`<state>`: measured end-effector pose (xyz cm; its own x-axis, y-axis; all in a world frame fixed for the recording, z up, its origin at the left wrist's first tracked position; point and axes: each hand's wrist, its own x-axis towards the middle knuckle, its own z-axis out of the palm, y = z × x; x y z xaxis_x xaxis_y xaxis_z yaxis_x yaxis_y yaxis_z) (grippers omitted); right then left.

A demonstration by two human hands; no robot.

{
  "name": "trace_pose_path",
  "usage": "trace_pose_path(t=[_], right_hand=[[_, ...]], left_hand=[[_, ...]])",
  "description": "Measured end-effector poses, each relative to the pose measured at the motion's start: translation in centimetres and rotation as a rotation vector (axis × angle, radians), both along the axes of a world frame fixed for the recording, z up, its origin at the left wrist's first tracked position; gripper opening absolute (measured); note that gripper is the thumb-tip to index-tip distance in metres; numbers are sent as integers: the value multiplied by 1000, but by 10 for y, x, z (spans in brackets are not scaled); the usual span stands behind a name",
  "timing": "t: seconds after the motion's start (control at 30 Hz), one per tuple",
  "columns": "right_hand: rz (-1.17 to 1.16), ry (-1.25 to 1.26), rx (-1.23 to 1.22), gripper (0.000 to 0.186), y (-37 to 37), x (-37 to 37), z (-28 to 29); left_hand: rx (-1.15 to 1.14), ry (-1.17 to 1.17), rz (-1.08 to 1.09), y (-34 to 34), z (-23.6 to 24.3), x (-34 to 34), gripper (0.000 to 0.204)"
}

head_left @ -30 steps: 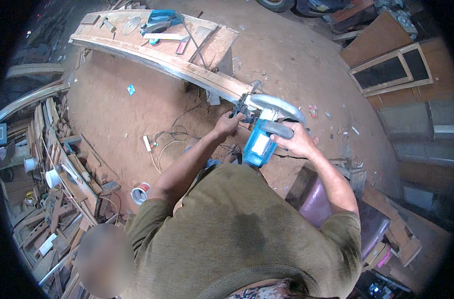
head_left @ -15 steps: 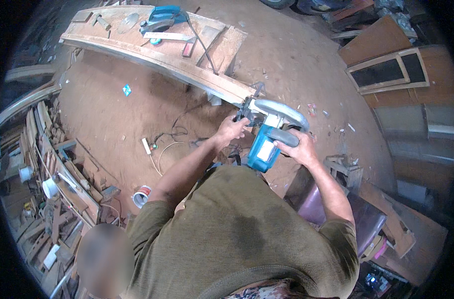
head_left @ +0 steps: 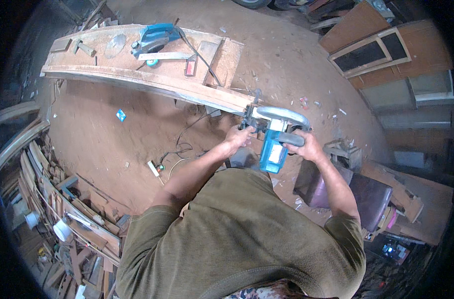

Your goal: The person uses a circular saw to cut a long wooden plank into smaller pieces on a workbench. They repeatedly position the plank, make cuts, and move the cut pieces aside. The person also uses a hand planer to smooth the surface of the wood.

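A teal circular saw with a grey blade guard sits at the right end of a long wooden beam. My right hand is closed around its dark rear handle. On the other side, my left hand has its fingers curled at the saw's black front frame, just below the beam's end. Both forearms reach up from the lower edge. The blade and its contact with the wood are hidden by the guard and frame.
The workbench carries another teal power tool, a hammer, a metal square and a round disc. Cords and a power strip lie on the ground. Scrap wood is piled left; a purple seat stands right.
In the picture, the saw's body has swung to the right and hangs straighter, both hands still on it. The whole view has shifted, and the blurred shape at lower left is gone.
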<state>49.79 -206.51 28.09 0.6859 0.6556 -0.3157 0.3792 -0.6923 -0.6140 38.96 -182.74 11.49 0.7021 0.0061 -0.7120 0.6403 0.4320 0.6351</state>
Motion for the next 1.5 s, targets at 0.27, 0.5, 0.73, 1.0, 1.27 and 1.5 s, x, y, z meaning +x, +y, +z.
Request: trace_pose_path(t=[0.27, 0.5, 0.73, 1.0, 1.27, 1.5], right_hand=[[66, -79, -5, 30, 32, -5, 1], [56, 22, 13, 33, 66, -6, -2], [99, 10, 40, 30, 100, -12, -5], [138, -14, 36, 31, 139, -18, -8], [171, -49, 48, 30, 187, -29, -13], [175, -44, 35, 29, 222, -35, -13]], left_hand=[[25, -16, 14, 28, 2, -7, 37], [74, -8, 46, 60, 3, -15, 38], [76, 3, 103, 89, 3, -25, 39], [71, -33, 144, 125, -1, -36, 35], [88, -8, 136, 177, 9, -46, 36], [70, -11, 149, 213, 13, -54, 39]])
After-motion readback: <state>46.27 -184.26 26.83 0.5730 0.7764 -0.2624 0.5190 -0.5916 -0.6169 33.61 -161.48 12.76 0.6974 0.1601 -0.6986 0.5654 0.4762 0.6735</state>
